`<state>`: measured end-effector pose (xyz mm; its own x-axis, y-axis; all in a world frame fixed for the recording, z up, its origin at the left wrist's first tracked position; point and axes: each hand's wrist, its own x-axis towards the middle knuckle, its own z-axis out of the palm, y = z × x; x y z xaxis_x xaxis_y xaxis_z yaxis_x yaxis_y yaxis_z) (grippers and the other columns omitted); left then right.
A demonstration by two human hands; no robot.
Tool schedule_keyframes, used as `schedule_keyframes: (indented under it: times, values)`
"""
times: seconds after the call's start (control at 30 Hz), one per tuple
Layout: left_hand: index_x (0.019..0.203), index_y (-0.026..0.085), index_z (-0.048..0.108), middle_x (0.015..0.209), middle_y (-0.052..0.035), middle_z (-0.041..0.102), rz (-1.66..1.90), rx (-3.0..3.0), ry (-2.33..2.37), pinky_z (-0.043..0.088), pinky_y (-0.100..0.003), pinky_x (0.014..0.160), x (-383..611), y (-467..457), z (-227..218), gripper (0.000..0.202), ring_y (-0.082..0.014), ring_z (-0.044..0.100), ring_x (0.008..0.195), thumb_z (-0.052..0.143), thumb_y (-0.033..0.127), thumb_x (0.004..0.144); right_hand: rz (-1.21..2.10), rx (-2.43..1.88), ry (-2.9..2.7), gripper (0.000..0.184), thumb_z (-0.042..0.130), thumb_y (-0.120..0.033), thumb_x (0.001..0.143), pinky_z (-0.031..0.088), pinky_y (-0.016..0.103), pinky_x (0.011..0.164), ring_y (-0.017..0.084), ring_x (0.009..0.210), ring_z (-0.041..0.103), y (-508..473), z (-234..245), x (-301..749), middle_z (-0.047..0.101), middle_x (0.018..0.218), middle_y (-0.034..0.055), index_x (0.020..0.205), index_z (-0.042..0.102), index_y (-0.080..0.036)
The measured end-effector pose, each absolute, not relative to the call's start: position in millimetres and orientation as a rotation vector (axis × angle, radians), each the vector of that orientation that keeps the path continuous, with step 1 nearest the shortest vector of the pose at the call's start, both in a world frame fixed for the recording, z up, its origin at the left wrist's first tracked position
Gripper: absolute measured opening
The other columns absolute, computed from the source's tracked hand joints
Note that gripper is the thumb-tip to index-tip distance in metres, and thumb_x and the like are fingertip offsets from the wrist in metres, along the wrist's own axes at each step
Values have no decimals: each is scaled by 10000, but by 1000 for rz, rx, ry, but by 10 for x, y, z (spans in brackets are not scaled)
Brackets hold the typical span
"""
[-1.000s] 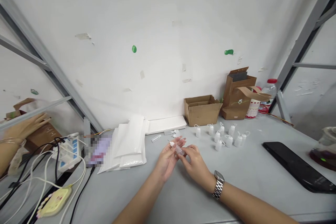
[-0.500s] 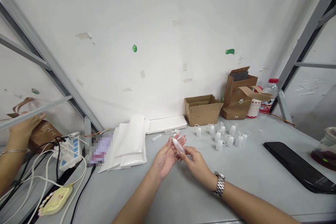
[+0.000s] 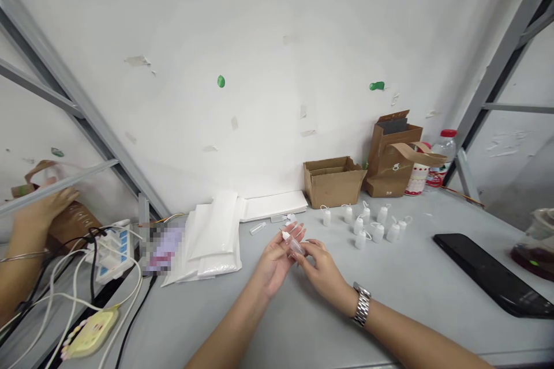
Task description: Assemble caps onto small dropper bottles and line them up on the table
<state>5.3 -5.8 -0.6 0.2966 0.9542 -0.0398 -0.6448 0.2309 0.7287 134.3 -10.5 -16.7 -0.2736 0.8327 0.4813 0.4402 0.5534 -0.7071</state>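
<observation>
Since half a second ago, the small clear plastic dropper bottle [image 3: 293,242] has been tilted lower between both hands above the grey table [image 3: 415,277]. It is pinched by the right hand [image 3: 322,268], wristwatch worn, while the half-open left hand [image 3: 273,259] cradles its white tip, steadying it.

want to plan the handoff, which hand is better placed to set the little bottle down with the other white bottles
Right, probably: the right hand already pinches the small bottle and lies nearer the white bottles; the left hand only cradles it.
</observation>
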Motion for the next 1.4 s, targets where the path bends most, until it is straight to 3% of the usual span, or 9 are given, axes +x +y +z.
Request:
schedule_keyframes:
  times: [0.2,0.37,0.57,0.73,0.87,1.0,1.2,1.4]
  values:
    - [1063,214,587,1307,-76,460,1145,655,518,303,-377,982,15,-35,-51,310,-239,306,1268,580,161,758,608,-1047,-1916,156,434,-237,857,375,378,865,174,759,561,-101,-186,1353,644,778,16,814,577,-195]
    - [1082,225,580,1326,-65,437,1139,678,509,332,-352,950,34,-56,-33,337,-229,302,1270,568,134,757,659,-1050,-1901,191,436,-269,851,397,372,846,184,761,565,-106,-142,1371,642,751,22,784,598,-196]
    - [1128,244,556,1312,-82,454,1118,732,580,351,-359,918,5,-62,69,339,-241,316,1260,528,327,800,864,-1073,-1823,268,418,-349,856,443,316,729,188,768,565,-80,-109,1376,632,777,42,802,619,-180]
    - [898,159,680,1168,-124,579,1210,904,801,323,-383,947,-105,14,33,279,-272,432,1165,626,360,711,843,-1026,-1796,235,461,-362,834,436,294,760,180,816,548,-64,-94,1386,586,841,44,868,633,-206]
    - [795,159,699,977,-103,676,1346,955,929,316,-382,959,-98,41,4,254,-249,537,1044,692,350,627,864,-1101,-1677,263,539,-385,777,419,320,799,191,841,540,-60,-109,1392,589,874,47,959,594,-204]
    - [779,168,696,924,-84,691,1387,1077,1049,337,-368,940,-71,29,31,212,-239,564,1000,657,339,660,1009,-1091,-1622,242,520,-425,778,421,313,740,179,770,539,-52,-127,1392,594,800,34,812,556,-188]
    - [772,161,691,904,-84,693,1382,1123,992,361,-355,912,-100,61,-8,184,-226,583,949,640,311,679,1526,-864,-1512,381,461,-536,772,430,300,649,140,590,527,22,-152,1372,543,621,1,690,521,-169]
    - [791,153,690,929,-93,686,1426,1020,1007,355,-363,917,-89,57,-15,212,-233,574,971,653,320,667,1374,-967,-1464,359,581,-479,711,429,290,653,144,646,543,28,-153,1364,581,733,14,885,552,-166]
